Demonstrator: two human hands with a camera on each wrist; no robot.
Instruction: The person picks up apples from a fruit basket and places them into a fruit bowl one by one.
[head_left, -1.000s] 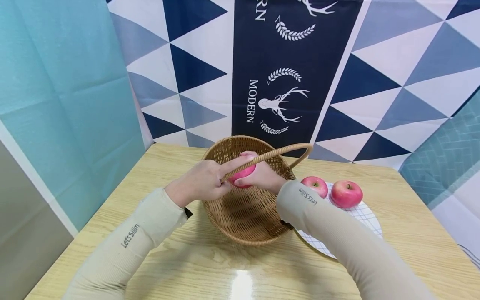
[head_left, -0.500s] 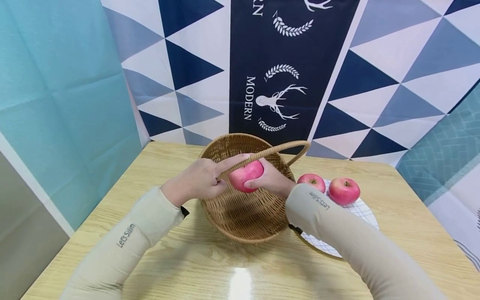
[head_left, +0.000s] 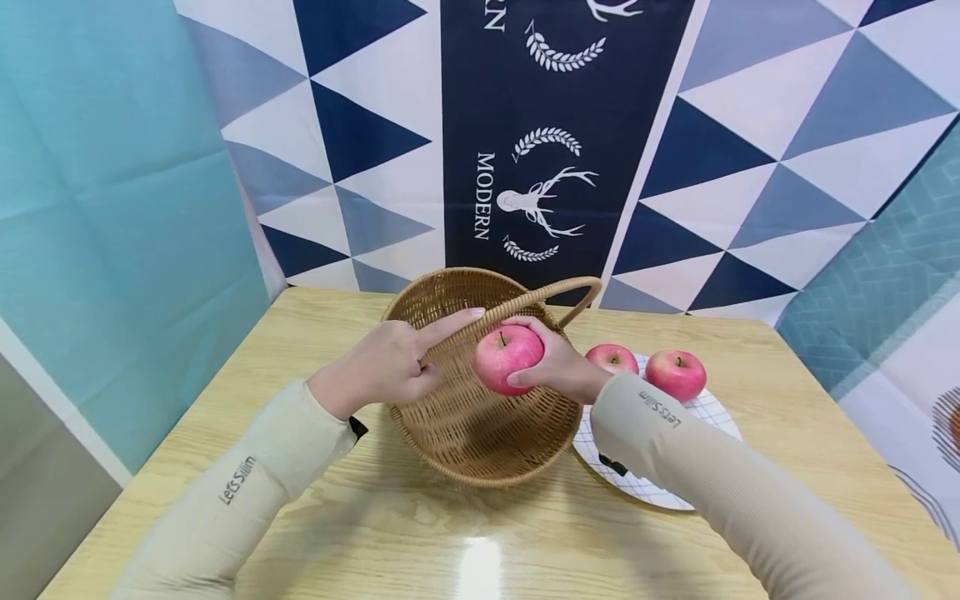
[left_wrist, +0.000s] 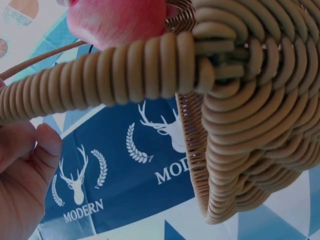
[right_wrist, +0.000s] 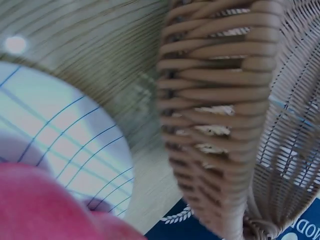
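Note:
In the head view my left hand (head_left: pixel 382 367) grips the arched handle of a tilted brown wicker basket (head_left: pixel 450 429), its index finger stretched along the handle. The left wrist view has that woven handle (left_wrist: pixel 115 72) up close, with fingers (left_wrist: pixel 47 145) curled beneath it. My right hand (head_left: pixel 562 368) holds a pink-red apple (head_left: pixel 504 360), stem up, over the basket's opening and beside the handle. This apple's underside also appears past the handle in the left wrist view. Fingers on the apple's far side are hidden.
Right of the basket is a round white plate (head_left: pixel 720 417) with blue grid lines. On it sit two more apples, one on the right (head_left: pixel 677 375) and another (head_left: pixel 612 358) nearer the basket. A patterned cloth (head_left: pixel 525 167) hangs behind the wooden table (head_left: pixel 337 517).
The right hand has drawn the apple out from behind the handle, rightward and toward the camera, so more of it shows. The left hand stays on the handle. The head view has shifted slightly.

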